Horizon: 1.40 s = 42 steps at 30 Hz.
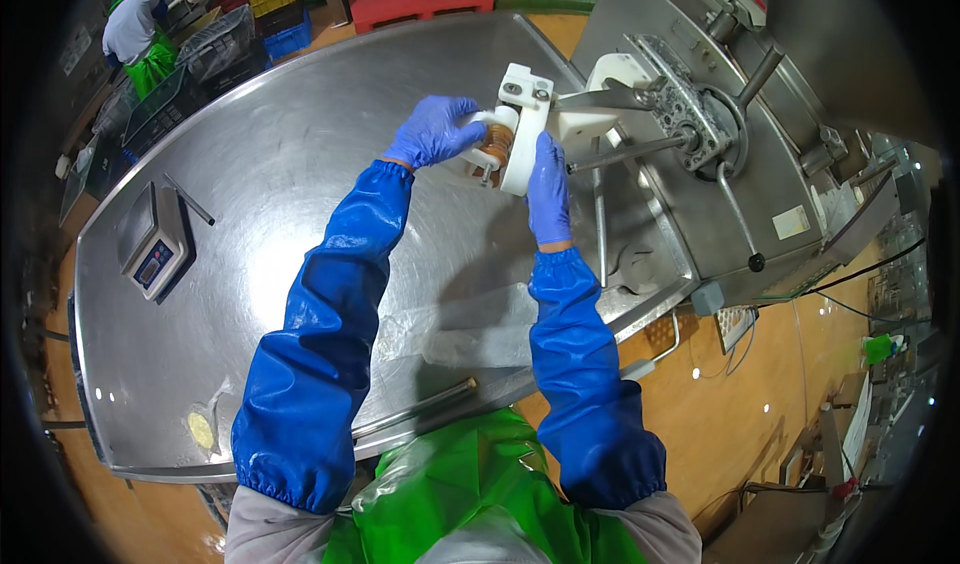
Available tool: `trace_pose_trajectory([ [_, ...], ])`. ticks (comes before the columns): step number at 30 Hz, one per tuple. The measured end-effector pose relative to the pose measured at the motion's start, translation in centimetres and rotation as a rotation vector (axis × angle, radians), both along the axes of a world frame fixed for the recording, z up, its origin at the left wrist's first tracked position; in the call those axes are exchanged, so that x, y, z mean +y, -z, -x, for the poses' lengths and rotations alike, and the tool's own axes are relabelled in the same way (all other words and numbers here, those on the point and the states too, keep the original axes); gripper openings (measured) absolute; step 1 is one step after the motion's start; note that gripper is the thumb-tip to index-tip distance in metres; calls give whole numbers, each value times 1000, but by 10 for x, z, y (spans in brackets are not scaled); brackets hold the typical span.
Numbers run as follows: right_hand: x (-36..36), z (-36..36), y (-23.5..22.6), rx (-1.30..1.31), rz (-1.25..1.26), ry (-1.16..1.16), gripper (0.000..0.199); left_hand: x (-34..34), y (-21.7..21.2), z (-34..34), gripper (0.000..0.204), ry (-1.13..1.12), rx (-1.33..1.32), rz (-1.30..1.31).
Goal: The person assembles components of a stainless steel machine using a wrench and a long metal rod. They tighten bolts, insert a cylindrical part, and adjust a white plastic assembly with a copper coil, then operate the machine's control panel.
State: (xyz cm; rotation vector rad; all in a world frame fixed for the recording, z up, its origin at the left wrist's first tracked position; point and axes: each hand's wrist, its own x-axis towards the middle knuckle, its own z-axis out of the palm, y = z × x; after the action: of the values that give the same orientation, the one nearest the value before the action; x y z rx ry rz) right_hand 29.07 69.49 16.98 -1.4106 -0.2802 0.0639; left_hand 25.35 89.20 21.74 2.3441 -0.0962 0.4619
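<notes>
Above the steel table, a white plastic bracket (pixel 527 144) with bolts at its top juts out from the machine's metal arm. Against its left side sits an amber, ribbed, coil-like piece (pixel 497 142), partly between white plastic parts. My left hand (pixel 432 134), in a purple glove, has its fingers curled around the left end of this assembly, touching the ribbed piece. On the bracket's right side my right hand (pixel 549 192), gloved the same way, grips its edge with straight fingers. Its thumb is hidden. A thin metal tube (pixel 630 154) points from the machine toward the right hand.
The steel machine (pixel 760 214) stands at the right with levers. A small scale (pixel 157 249) and a short rod (pixel 190 202) lie on the table's left, a yellowish disc (pixel 201 430) near its front. A long rod (pixel 420 407) lies along the front edge. A person (pixel 135 34) stands beside crates, far left.
</notes>
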Motion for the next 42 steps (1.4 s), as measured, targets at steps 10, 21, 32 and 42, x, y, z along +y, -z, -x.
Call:
trace_pose_trajectory([
  [10,6,-9,40,-947,42,288,34,-5,1,2,38,4,-77,-28],
  [21,-118,48,21,-808,1314,489,51,-19,0,14,45,-97,-79,3],
  [32,-284,-158,48,-904,1775,564,37,-127,-4,24,47,-418,-109,-90],
  [42,-219,-52,49,-559,1663,437,23,-102,4,23,47,-388,-109,-125],
])
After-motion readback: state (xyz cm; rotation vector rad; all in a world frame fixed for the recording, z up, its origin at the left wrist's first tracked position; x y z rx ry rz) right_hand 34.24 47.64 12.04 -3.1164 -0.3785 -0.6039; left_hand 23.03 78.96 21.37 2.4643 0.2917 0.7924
